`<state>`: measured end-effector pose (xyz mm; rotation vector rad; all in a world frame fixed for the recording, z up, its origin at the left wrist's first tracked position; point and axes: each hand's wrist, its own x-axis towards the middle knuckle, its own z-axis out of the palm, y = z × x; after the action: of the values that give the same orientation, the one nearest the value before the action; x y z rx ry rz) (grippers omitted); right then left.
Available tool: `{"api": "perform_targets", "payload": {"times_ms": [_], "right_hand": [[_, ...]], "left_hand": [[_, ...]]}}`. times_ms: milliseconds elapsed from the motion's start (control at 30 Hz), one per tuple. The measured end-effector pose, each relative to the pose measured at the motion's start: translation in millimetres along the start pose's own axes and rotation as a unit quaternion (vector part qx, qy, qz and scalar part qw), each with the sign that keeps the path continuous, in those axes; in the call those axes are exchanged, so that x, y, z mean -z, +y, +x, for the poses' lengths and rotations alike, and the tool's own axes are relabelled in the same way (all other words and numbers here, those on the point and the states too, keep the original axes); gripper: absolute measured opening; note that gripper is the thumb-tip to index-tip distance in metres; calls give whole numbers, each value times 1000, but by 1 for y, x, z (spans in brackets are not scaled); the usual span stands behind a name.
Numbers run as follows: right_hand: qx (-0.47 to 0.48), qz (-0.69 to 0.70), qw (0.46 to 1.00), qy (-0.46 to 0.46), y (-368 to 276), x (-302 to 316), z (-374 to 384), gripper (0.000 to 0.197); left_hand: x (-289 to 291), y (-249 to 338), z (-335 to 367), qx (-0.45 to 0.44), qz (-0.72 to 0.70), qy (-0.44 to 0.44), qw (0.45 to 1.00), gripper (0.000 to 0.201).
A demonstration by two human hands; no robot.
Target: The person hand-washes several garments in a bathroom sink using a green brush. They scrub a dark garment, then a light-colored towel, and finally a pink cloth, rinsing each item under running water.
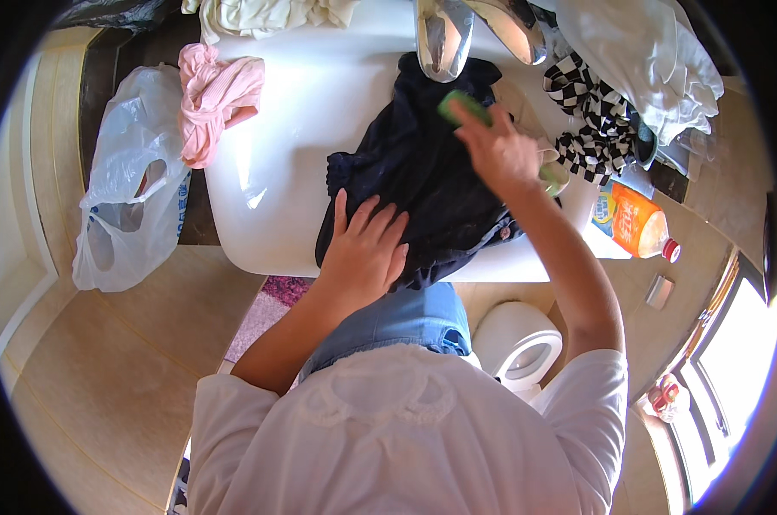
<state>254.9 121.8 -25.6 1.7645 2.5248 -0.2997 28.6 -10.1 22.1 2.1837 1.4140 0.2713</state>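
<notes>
Two hands bear on a dark garment [414, 163], which lies bunched across the white washbasin [277, 180] beneath them, just short of the metal faucet [443, 47] beyond the right hand [502, 156]. The left hand [364, 251] lies palm down with fingers spread, gripping nothing, probably to keep the cloth from sliding. The right one grasps what looks like a green scrubbing brush [465, 108] from above, likely so pressure goes down into the fabric. Its forearm reaches farther forward, angled inward; the left elbow bends outward.
</notes>
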Motion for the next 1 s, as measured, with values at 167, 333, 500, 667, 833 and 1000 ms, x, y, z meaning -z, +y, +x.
{"api": "perform_targets", "payload": {"times_ms": [167, 333, 500, 667, 833, 1000], "right_hand": [[212, 55, 972, -82, -44, -2, -26, 35], [-34, -66, 995, 73, 37, -6, 19, 40], [-75, 170, 974, 132, 29, 48, -16, 44], [-97, 223, 961, 133, 35, 66, -66, 49], [-175, 229, 955, 65, 34, 49, -87, 50], [-132, 213, 964, 87, 29, 23, -87, 52]], "left_hand": [[1, 1, -1, 19, -7, -6, 1000, 34], [1, -3, 4, 7, -32, 42, 999, 24], [15, -24, 6, 71, -11, 113, 991, 11], [35, -62, 7, 178, 165, 163, 956, 21], [50, -17, 61, 28, 24, 128, 991, 39], [-10, -3, 112, -66, 99, -8, 993, 52]]}}
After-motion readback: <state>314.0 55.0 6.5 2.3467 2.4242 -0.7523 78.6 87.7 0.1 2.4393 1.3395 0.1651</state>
